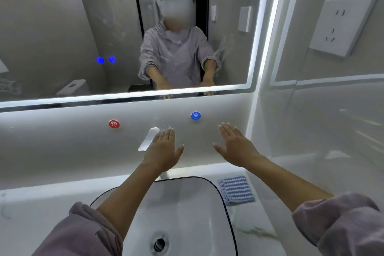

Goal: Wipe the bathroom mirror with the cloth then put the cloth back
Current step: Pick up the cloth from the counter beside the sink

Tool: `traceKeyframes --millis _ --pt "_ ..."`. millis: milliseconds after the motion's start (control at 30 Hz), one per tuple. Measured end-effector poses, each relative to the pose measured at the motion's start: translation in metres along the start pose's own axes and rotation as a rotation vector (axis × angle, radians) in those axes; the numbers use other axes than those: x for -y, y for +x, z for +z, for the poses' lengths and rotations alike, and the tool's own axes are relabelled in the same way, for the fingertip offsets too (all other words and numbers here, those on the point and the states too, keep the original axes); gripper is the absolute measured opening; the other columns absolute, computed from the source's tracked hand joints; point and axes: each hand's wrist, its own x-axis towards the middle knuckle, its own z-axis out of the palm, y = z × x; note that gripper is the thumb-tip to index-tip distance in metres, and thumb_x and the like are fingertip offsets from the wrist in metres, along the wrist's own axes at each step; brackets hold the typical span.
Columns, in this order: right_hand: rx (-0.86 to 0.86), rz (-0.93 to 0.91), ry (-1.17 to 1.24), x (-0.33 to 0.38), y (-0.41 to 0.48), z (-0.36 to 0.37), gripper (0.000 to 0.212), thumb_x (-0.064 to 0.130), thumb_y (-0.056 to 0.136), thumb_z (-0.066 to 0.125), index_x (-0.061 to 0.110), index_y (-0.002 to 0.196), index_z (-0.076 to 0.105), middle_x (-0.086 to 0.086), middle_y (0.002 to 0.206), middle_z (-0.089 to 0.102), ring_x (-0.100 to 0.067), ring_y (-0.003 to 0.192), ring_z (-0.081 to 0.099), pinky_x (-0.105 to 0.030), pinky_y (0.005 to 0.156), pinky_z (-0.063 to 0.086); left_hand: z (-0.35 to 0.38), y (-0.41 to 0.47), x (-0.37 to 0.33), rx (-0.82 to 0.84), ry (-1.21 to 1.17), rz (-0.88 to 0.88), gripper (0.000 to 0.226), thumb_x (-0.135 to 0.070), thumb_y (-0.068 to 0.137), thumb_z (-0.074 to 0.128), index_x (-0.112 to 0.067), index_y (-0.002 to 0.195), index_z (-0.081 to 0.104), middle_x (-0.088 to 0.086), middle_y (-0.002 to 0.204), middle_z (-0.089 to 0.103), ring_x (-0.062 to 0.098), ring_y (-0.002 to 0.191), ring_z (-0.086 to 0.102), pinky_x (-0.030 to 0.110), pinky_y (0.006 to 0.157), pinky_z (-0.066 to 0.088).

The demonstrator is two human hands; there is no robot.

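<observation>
The bathroom mirror (62, 27) fills the upper part of the view, framed by a lit strip, with smears near its right side. A folded blue-and-white zigzag cloth (236, 189) lies on the counter to the right of the basin. My left hand (165, 148) hovers flat with straight fingers above the basin, just in front of the faucet. Held out the same way, my right hand (235, 145) is above and to the left of the cloth. Neither hand holds anything.
A white basin (182, 210) with a dark rim and a drain sits below my arms. A chrome faucet (148, 139) juts from the wall, with a red hot knob (114, 123) and a blue cold knob (195, 116). A wall socket (340, 25) is on the right wall.
</observation>
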Motion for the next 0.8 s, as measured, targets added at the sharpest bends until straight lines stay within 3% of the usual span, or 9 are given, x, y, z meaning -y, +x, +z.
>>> traceKeyframes --millis 367,667,800 --pt "0.135 0.257 0.085 -0.063 -0.003 0.053 0.073 0.050 0.100 0.036 0.012 0.154 0.005 -0.005 0.163 0.007 -0.019 0.149 0.007 -0.034 0.119 0.013 0.072 0.065 -0.020 0.145 -0.031 0.106 0.071 -0.045 0.101 0.028 -0.004 0.151 0.000 0.010 0.161 0.000 0.023 0.149 0.001 0.034 0.120 0.000" --pt "0.329 0.439 0.251 -0.099 -0.015 0.123 0.072 0.047 0.101 0.034 0.014 0.155 0.000 0.000 0.163 0.001 -0.015 0.149 0.007 -0.033 0.117 0.021 0.151 0.095 -0.054 0.394 -0.285 0.039 0.072 -0.048 0.099 0.030 -0.006 0.152 0.006 0.009 0.161 0.009 0.027 0.147 0.012 0.039 0.118 0.015" --pt "0.395 0.499 0.331 -0.106 -0.024 0.153 0.071 0.043 0.101 0.039 0.013 0.155 0.003 -0.002 0.163 0.004 -0.017 0.148 0.012 -0.034 0.118 0.020 0.189 0.100 -0.064 0.493 -0.250 0.068 0.073 -0.048 0.099 0.030 -0.005 0.151 0.003 0.012 0.161 0.006 0.028 0.148 0.009 0.040 0.119 0.011"
